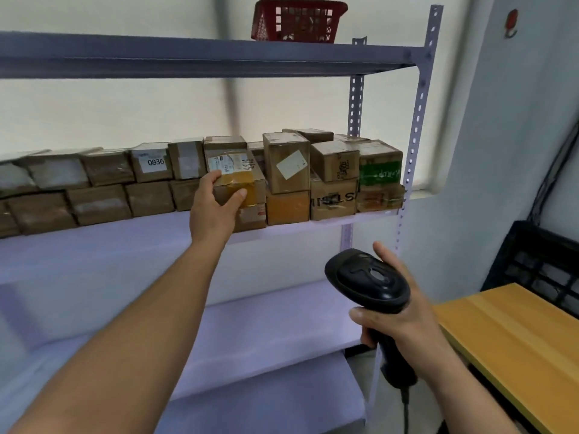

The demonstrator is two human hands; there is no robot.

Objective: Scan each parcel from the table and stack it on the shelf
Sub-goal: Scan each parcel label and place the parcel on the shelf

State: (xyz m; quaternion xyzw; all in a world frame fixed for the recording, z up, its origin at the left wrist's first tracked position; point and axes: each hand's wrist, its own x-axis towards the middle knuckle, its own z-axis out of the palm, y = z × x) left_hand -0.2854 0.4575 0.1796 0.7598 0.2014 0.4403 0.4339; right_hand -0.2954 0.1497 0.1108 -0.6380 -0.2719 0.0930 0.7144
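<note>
The left hand [216,202] grips a brown cardboard parcel with yellow tape [238,177], fingers pinching it atop the row on the grey metal shelf [282,228]. The right hand [404,311] has its fingers wrapped around a black handheld barcode scanner [369,281].

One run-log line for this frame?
phase: stacking | left hand: gripping parcel at shelf row | right hand: holding scanner | table: no parcels visible

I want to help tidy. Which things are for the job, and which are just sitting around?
For the job: parcel in the left hand; barcode scanner in the right hand; shelf; wooden table.

Just sitting around: red basket; black crate.
</note>
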